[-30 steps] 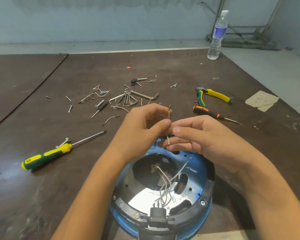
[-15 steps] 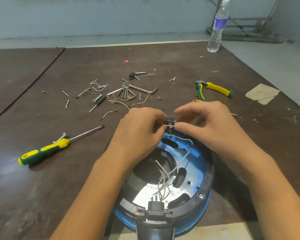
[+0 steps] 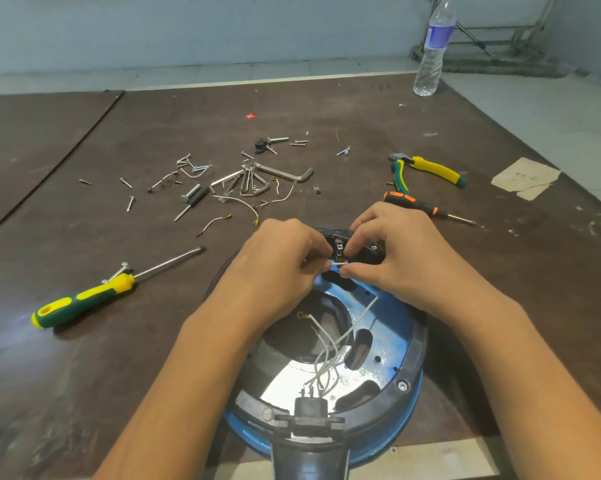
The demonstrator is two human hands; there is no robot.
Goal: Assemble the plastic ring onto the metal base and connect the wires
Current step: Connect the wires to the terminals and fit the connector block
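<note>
A round blue metal base (image 3: 383,327) lies upturned at the table's near edge, with a black plastic ring (image 3: 411,367) around its rim. Several white wires (image 3: 330,355) run from a black plug socket (image 3: 309,408) at the near side across the shiny inner plate. At the far rim, my left hand (image 3: 278,268) and my right hand (image 3: 396,258) meet. Both pinch the end of a white wire (image 3: 338,262) beside a small metal terminal (image 3: 339,249) on the ring. The fingertips hide most of the joint.
A green-yellow screwdriver (image 3: 94,296) lies to the left. Loose screws, hex keys (image 3: 257,181) and short wires are scattered behind the hands. Pliers (image 3: 427,169) and an orange-black screwdriver (image 3: 420,206) lie at the right, a water bottle (image 3: 432,51) at the far right corner.
Both hands have come down from above the base to its far rim, bringing the wire end with them to the terminal on the ring.
</note>
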